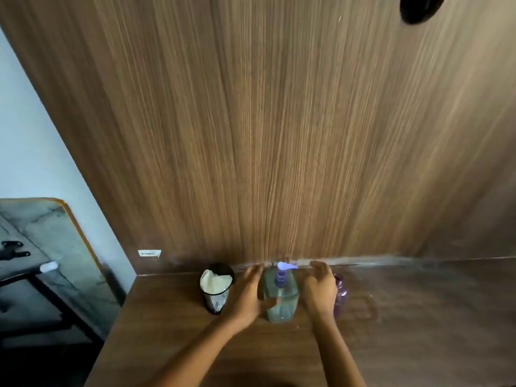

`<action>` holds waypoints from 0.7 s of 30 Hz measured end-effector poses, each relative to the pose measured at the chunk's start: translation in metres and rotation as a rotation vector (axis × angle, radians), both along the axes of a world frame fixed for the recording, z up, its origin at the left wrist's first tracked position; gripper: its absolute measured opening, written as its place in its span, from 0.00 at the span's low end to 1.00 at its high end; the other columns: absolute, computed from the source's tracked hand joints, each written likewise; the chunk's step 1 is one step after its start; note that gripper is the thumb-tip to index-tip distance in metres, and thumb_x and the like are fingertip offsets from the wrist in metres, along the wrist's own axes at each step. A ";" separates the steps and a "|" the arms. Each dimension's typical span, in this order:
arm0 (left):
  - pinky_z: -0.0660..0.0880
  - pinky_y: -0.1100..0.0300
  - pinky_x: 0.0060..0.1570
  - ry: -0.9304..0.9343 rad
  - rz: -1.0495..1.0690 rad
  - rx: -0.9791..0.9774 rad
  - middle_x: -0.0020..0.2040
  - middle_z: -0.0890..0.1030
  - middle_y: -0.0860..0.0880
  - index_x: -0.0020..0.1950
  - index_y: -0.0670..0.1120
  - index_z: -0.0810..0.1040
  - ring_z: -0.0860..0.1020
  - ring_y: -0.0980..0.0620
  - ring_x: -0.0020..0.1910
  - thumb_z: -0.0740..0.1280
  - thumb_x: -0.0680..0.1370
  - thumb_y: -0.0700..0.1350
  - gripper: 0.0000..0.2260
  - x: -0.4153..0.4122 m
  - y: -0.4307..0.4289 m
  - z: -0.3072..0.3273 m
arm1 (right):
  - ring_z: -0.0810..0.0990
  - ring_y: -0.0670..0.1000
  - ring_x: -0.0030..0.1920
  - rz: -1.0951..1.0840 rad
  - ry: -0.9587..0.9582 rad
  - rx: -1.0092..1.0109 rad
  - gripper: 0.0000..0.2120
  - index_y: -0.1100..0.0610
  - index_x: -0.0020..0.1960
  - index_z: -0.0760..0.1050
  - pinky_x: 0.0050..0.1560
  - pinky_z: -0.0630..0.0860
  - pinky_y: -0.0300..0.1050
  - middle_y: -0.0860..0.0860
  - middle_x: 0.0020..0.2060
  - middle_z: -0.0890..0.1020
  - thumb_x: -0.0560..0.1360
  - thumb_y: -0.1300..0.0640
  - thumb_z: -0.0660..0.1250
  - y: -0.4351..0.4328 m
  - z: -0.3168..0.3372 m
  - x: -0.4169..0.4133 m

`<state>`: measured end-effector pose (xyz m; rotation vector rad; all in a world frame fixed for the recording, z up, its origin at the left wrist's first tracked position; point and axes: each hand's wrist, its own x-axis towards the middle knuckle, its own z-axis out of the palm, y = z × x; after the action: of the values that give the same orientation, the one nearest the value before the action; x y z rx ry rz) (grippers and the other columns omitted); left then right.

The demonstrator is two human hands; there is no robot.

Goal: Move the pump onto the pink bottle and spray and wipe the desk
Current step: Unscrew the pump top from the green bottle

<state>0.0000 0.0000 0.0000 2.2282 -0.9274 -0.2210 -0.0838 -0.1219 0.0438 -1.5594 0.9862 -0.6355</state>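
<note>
- Bare forearms [201,347] are seen nearest the camera, reaching up from the bottom edge towards the back of the tabletop [418,317].
- The pump [282,270], pale purple with its spout turned to the right, is seated on the neck of a clear square bottle [282,301], which stands upright near the back edge of the tabletop.
- The pink bottle [341,294] is set just beside the clear bottle on its right, partly hidden behind the right hand; its top cannot be made out.
- The left hand [248,294] is held against the left side of the clear bottle, fingers straight and thumb reaching across the front; its grip is apart, and because of blur it cannot be told whether the bottle is touched.
- The right hand [321,291] is held just right of the clear bottle, fingers loosely curved; its grip is apart and nothing is held in it.
- A black mesh cup [216,300] is placed left of the left hand, with a pale cloth [215,283] stuffed into it.
- A wood-grain panel [279,135] rises behind the tabletop, with a small white label [150,253] near its lower left and a dark round hole [418,7] at the top right.
- A dark-framed side table [42,233] with a marbled top is seen at far left, against a pale wall [28,135].
</note>
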 end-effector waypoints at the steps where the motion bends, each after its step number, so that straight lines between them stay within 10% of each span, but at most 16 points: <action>1: 0.58 0.76 0.60 0.050 0.000 -0.068 0.68 0.66 0.54 0.72 0.52 0.60 0.65 0.55 0.69 0.72 0.68 0.57 0.37 -0.003 -0.003 -0.009 | 0.76 0.52 0.46 -0.024 -0.034 0.048 0.11 0.61 0.49 0.75 0.47 0.69 0.42 0.53 0.45 0.80 0.71 0.71 0.60 0.003 -0.008 0.001; 14: 0.73 0.46 0.62 0.378 0.169 -0.496 0.62 0.77 0.52 0.65 0.56 0.70 0.75 0.55 0.62 0.74 0.62 0.60 0.33 -0.009 -0.022 -0.062 | 0.65 0.53 0.49 0.077 0.053 -0.371 0.16 0.63 0.52 0.76 0.53 0.68 0.53 0.55 0.46 0.74 0.65 0.61 0.72 0.021 -0.058 0.018; 21: 0.76 0.50 0.59 0.367 0.164 -0.521 0.63 0.75 0.54 0.65 0.59 0.68 0.75 0.57 0.62 0.75 0.61 0.61 0.34 -0.004 -0.020 -0.072 | 0.65 0.55 0.47 0.030 0.059 -0.479 0.19 0.63 0.48 0.77 0.51 0.68 0.52 0.57 0.45 0.75 0.65 0.52 0.75 0.019 -0.067 0.026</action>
<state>-0.0037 -0.0202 -0.0724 1.6942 -0.5242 -0.2665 -0.0574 -0.1028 -0.0231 -2.0171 0.8915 -0.8521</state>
